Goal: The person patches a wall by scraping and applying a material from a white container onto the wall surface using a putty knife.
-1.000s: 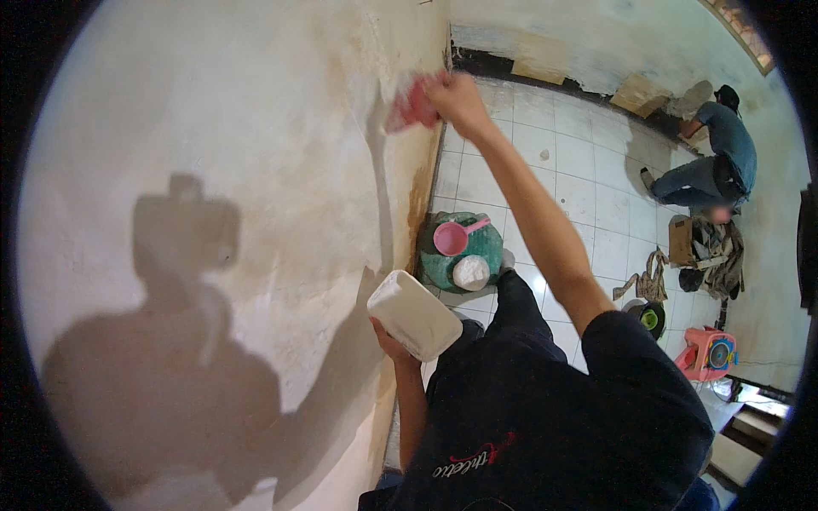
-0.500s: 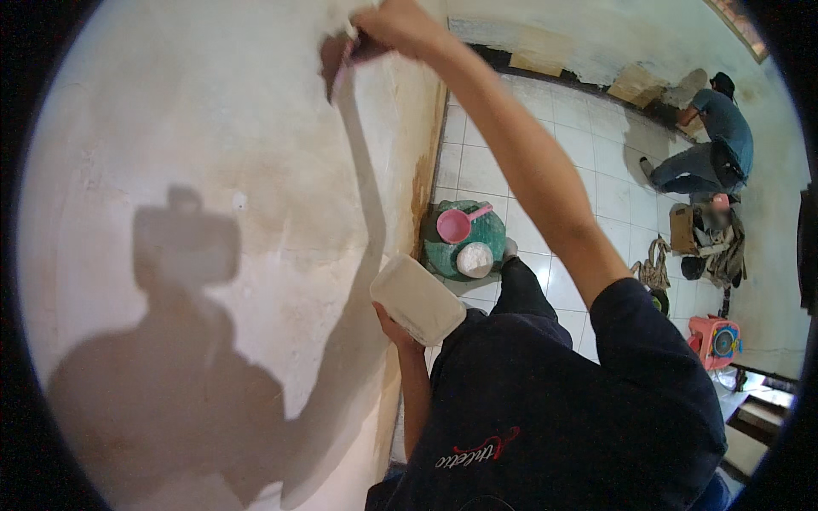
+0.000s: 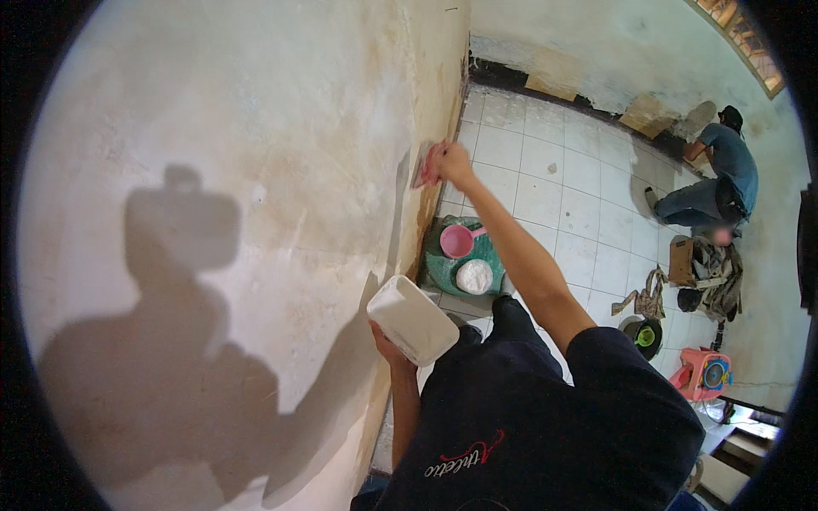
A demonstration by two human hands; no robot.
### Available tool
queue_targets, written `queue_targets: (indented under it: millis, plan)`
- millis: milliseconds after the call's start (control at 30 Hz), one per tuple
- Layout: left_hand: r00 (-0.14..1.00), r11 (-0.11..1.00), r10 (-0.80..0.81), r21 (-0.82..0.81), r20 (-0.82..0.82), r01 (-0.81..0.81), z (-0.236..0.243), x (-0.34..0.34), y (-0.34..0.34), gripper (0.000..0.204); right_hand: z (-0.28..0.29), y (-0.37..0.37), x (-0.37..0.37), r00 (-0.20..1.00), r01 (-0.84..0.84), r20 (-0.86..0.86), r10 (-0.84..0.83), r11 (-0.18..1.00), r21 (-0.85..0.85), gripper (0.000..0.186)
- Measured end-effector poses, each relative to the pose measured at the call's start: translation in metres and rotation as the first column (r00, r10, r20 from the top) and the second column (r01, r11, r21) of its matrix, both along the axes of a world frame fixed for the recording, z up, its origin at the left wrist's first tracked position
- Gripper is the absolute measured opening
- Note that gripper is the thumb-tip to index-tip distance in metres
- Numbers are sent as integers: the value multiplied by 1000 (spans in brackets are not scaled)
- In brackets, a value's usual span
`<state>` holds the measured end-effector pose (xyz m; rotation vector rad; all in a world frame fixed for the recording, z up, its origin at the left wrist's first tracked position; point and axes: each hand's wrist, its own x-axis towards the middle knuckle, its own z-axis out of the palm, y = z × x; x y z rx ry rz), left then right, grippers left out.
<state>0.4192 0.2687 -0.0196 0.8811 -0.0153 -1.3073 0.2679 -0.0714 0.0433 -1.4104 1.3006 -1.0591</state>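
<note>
My left hand (image 3: pixel 392 347) grips a pale rectangular plastic tub (image 3: pixel 412 319) from its wall side, with the open top tilted toward me. Whitish smears coat the tub's inside. Out at the end of my stretched arm, my right hand (image 3: pixel 456 164) is closed around a reddish-pink putty spreader (image 3: pixel 429 167), slightly blurred. The spreader is against or very close to the stained, patchy wall (image 3: pixel 281 119) near its lower part; contact cannot be made out for sure. My shadow falls across that wall.
On the tiled floor (image 3: pixel 537 204), a green sack (image 3: pixel 436 271) bears a pink dipper (image 3: pixel 457 243) and a round container of white material (image 3: pixel 474 277). A co-worker (image 3: pixel 731 166) crouches at the far wall. Bags, a cardboard box (image 3: pixel 681 261), a dark bucket (image 3: pixel 641 338) and a pink fan-like device (image 3: pixel 705 375) lie right.
My right hand has swept the spreader from high on the wall down and nearer to me, toward the lower wall. The tub stays in my left hand. The view has shifted slightly.
</note>
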Motion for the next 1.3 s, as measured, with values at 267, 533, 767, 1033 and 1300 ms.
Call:
queue_targets:
  millis: [267, 533, 767, 1033, 1300]
  plan:
    - [999, 999, 33, 18, 27, -33, -2, -3, 2, 64, 87, -22, 31, 997, -43, 59, 54, 982, -182, 36]
    - [994, 994, -90, -62, 68, 94, -1, -22, -33, 63, 335, -3, -6, 983, 10, 168, 73, 894, -448, 27]
    - [985, 993, -85, -71, 148, 96, 25, -22, -27, 63, 248, 37, -73, 994, -54, 67, 83, 935, -350, 32]
    - [996, 1000, -8, 20, 84, 6, 5, -17, -15, 63, -24, -132, -52, 995, 84, -61, -82, 996, 33, 30]
    - [991, 992, 79, 85, 106, -88, 18, -16, 1, 65, 224, -146, -25, 901, -21, -382, -205, 859, -511, 33]
